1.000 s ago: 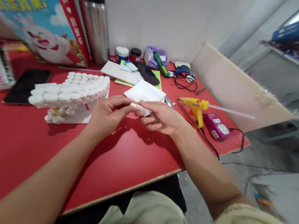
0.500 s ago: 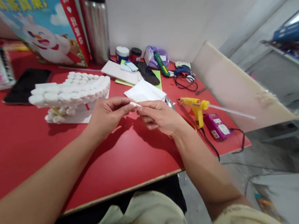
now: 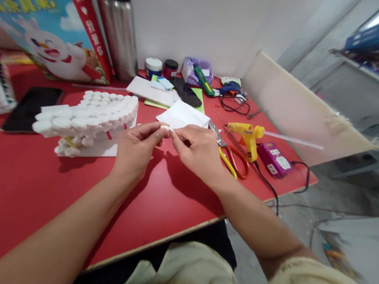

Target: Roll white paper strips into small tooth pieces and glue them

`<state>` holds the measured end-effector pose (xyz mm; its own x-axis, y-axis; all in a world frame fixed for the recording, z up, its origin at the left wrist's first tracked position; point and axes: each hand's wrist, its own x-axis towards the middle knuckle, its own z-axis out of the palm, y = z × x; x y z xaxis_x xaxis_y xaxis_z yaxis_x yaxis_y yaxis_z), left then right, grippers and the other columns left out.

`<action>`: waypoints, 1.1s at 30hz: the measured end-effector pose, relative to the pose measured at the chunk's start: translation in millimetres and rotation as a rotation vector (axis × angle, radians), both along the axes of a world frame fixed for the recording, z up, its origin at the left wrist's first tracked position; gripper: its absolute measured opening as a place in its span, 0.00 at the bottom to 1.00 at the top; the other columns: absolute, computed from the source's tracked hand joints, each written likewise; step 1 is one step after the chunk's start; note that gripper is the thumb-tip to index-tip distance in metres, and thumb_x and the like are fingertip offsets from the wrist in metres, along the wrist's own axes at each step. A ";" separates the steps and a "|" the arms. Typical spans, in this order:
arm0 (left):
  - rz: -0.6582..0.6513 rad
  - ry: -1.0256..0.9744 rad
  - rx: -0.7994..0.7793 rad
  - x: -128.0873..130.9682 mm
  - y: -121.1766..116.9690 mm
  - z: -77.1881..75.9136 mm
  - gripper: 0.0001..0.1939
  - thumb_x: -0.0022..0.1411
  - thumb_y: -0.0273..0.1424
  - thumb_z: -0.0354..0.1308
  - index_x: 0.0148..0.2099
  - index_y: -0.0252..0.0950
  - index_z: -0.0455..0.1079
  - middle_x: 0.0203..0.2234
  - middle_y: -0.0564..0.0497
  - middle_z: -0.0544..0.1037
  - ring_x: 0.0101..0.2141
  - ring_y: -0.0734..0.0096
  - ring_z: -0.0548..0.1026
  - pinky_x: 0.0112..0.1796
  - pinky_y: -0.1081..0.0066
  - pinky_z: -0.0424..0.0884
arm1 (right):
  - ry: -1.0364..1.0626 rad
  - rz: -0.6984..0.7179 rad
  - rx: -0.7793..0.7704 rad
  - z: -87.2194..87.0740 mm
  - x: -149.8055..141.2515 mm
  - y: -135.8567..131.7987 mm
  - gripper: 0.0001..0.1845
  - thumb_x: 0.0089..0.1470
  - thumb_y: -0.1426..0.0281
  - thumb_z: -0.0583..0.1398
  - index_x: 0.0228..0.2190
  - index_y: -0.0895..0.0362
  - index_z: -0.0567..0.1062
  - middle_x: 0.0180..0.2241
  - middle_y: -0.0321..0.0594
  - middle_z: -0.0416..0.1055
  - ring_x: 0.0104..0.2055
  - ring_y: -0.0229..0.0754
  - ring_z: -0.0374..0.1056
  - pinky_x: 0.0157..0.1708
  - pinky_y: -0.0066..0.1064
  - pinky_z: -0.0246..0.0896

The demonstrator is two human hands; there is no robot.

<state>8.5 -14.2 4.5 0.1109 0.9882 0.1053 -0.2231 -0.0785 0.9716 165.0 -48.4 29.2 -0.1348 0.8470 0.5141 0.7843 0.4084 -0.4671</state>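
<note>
A small white piece, perhaps rolled paper or tissue, is pinched between both hands above the red table. My left hand grips one end with thumb and fingertips. At its other end, my right hand closes thumb and forefinger on it. Left of my hands stands a white model with rows of rounded white pieces on a flat white base. Just behind the fingertips lies a white folded sheet. Scissors with red and yellow handles rest right of my right hand.
A yellow glue gun stands by a purple power socket near the right edge. At the back are a steel flask, jars, a green cutter and a printed bag. A black phone lies left.
My right hand has turned and its fingers have curled around the small piece's end, uncovering the scissors' handles. My left hand keeps its pinch. The view has shifted slightly.
</note>
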 end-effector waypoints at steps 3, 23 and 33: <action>0.069 0.061 0.066 2.1 -3.1 -0.4 0.08 0.58 0.36 0.73 0.39 0.39 0.85 0.33 0.50 0.85 0.33 0.68 0.77 0.39 0.68 0.75 | -0.097 0.006 0.050 -1.1 -3.1 -2.0 0.16 0.68 0.70 0.56 0.28 0.56 0.78 0.28 0.41 0.75 0.31 0.40 0.68 0.35 0.33 0.57; 0.116 0.239 0.336 1.3 -10.6 8.4 0.08 0.66 0.38 0.67 0.42 0.43 0.86 0.30 0.52 0.82 0.28 0.71 0.75 0.34 0.69 0.74 | 0.159 0.074 0.019 5.0 4.0 -0.1 0.18 0.69 0.66 0.58 0.27 0.55 0.79 0.25 0.38 0.71 0.30 0.39 0.67 0.36 0.33 0.61; -0.284 -0.044 -0.060 -19.6 9.4 12.5 0.14 0.51 0.36 0.78 0.40 0.37 0.87 0.24 0.49 0.81 0.23 0.73 0.74 0.28 0.71 0.74 | 0.214 0.302 -0.068 9.6 21.4 6.6 0.14 0.69 0.64 0.59 0.36 0.51 0.85 0.34 0.40 0.80 0.36 0.41 0.74 0.41 0.34 0.68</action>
<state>-11.1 -4.8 17.0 0.3808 0.9228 0.0588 -0.2698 0.0501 0.9616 186.4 -41.8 38.7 -0.2798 0.8185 0.5018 0.5148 0.5691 -0.6412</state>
